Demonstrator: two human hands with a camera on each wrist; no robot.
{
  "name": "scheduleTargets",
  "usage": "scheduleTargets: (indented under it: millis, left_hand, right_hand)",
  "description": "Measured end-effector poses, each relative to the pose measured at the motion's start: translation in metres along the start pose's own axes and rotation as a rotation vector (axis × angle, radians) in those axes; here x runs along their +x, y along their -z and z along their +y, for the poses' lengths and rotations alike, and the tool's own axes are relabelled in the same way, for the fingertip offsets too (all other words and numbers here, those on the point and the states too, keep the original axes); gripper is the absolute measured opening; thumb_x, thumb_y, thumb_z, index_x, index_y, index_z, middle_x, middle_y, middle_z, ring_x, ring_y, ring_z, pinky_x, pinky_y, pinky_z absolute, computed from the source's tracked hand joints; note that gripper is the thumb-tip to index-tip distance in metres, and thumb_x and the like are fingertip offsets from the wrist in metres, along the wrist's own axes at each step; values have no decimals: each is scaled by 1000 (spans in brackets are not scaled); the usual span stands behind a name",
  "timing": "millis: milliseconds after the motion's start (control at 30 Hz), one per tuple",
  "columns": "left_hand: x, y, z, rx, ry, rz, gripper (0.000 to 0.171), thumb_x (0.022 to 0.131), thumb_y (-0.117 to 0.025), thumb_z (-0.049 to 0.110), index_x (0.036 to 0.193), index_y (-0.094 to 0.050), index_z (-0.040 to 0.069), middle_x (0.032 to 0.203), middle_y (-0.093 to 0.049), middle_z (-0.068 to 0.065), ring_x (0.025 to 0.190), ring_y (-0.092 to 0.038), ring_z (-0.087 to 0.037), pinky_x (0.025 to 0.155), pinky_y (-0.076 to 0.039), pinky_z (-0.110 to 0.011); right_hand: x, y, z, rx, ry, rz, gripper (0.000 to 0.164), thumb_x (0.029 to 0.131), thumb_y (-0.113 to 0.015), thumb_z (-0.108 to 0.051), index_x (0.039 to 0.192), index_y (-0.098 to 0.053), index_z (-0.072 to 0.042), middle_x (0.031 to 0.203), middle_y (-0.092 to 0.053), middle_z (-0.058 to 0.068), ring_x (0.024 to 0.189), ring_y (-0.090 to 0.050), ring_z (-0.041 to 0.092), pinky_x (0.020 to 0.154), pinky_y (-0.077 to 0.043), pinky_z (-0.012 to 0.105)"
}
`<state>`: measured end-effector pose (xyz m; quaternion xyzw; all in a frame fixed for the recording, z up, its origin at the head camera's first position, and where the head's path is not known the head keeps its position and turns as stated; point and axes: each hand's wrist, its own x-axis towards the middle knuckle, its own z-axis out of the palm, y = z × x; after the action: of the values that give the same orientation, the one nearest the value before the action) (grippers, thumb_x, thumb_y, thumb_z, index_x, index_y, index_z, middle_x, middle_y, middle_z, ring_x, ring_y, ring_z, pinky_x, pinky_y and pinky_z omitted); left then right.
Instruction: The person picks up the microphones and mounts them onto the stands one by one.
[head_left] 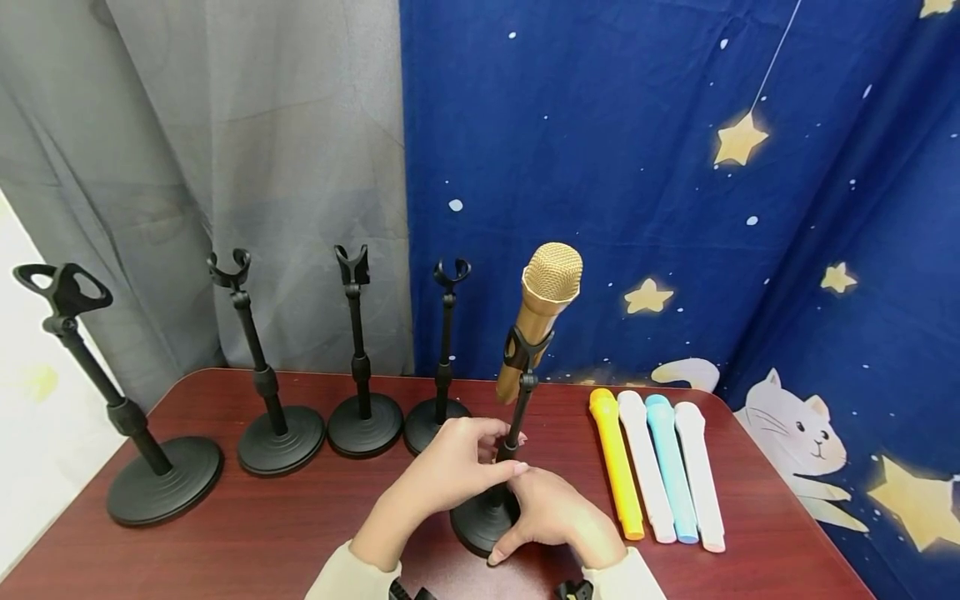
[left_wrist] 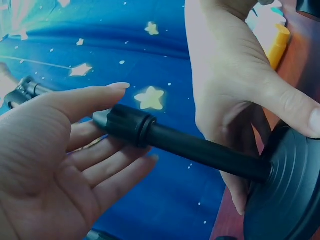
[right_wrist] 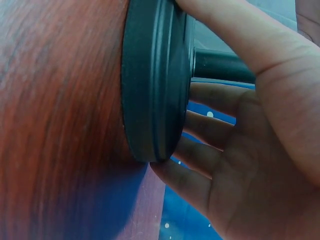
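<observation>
A gold microphone (head_left: 551,283) leans in the clip of a black microphone stand (head_left: 480,521), its mesh head up and to the right. My left hand (head_left: 456,467) is around the stand's pole. In the left wrist view its loosely bent fingers lie behind the collar (left_wrist: 132,125), with the thumb spread above it and a gap between. Low at the round base, my right hand (head_left: 551,508) holds the rim between thumb and fingers. The right wrist view shows its fingertips along the edge of the base (right_wrist: 155,85), the thumb tip out of view.
Several black stands with bare clips, among them a near left one (head_left: 165,479), line the table's left and back. To the right, a yellow microphone (head_left: 618,467), two white ones and a blue microphone (head_left: 671,471) lie side by side. Curtains (head_left: 570,125) hang behind the table (head_left: 300,533).
</observation>
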<state>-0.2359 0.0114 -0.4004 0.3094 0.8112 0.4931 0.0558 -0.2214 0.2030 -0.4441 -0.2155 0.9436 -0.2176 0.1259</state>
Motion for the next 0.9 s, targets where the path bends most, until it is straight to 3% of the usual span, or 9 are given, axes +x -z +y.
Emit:
scheduleTargets:
  millis: [133, 300, 700, 900]
  left_hand:
    - [0, 1, -1, -108, -25, -63, 31, 94, -72, 16, 125, -70, 12, 121, -74, -4, 110, -73, -16, 91, -58, -25]
    - [0, 1, -2, -160, -32, -68, 27, 95, -70, 12, 122, -71, 9, 119, -75, -6, 113, -72, -20, 94, -57, -24]
    - [1, 1, -1, -140, -7, -23, 24, 93, -74, 14, 115, -74, 6, 112, -77, -7, 106, -74, -19, 91, -59, -28]
    - [3, -1, -1, -93, 10, 16, 29, 90, -77, 18, 115, -74, 3, 109, -78, -6, 101, -75, -18, 88, -60, -29]
  right_hand:
    - [0, 0, 0, -4, 1, 4, 106, 58, -95, -55, 146, -51, -16, 142, -61, 1, 124, -60, 16, 103, -51, 41]
    - [0, 0, -1, -25, -3, 1, 109, 57, -95, -55, 147, -50, -13, 142, -61, 2, 123, -61, 15, 103, -52, 39]
    - [2, 0, 0, -29, -10, -11, 111, 59, -94, -56, 150, -48, -11, 146, -58, 5, 126, -59, 19, 105, -51, 43]
    - [2, 0, -1, -51, -21, -3, 108, 58, -94, -57, 146, -52, -10, 140, -63, 4, 120, -62, 17, 102, -52, 41]
